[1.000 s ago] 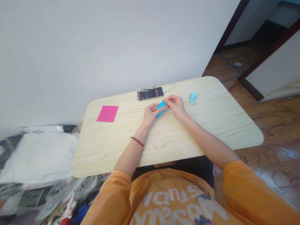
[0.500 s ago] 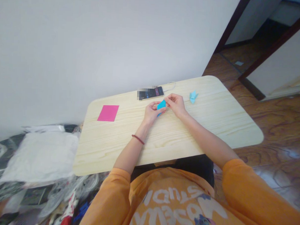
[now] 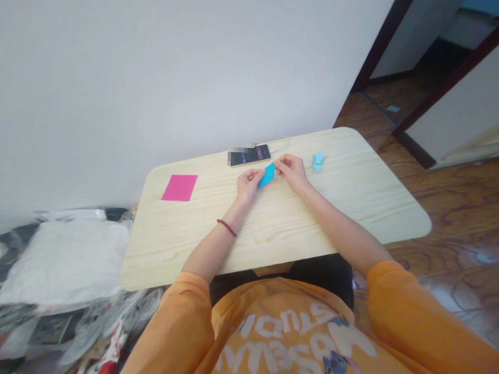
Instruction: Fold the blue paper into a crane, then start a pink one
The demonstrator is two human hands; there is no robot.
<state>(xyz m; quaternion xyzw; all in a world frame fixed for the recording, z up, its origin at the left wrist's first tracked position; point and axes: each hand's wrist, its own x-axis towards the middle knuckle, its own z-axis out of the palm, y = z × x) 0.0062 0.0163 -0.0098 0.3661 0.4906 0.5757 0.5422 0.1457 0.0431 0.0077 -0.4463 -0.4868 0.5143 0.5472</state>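
In the head view, the piece of blue paper (image 3: 267,175) is between the two hands, over the middle of the table (image 3: 314,212), just in front of the phone (image 3: 257,155); whether its lower edge touches the tabletop, I cannot tell. The left hand (image 3: 247,186) is closed on its left side, thumb against fingers. The right hand (image 3: 290,171) has its fingertips brought together at the upper right corner and seems to pinch it. The pink sheet (image 3: 179,188) lies flat on the left, and the folded light-blue paper (image 3: 318,161) on the right.

I judge the blue paper to be very light, and rather stiff if it has several layers, which are too small to count. It probably creases or tears easily, so a gentle pinch at edges and corners suits it best.
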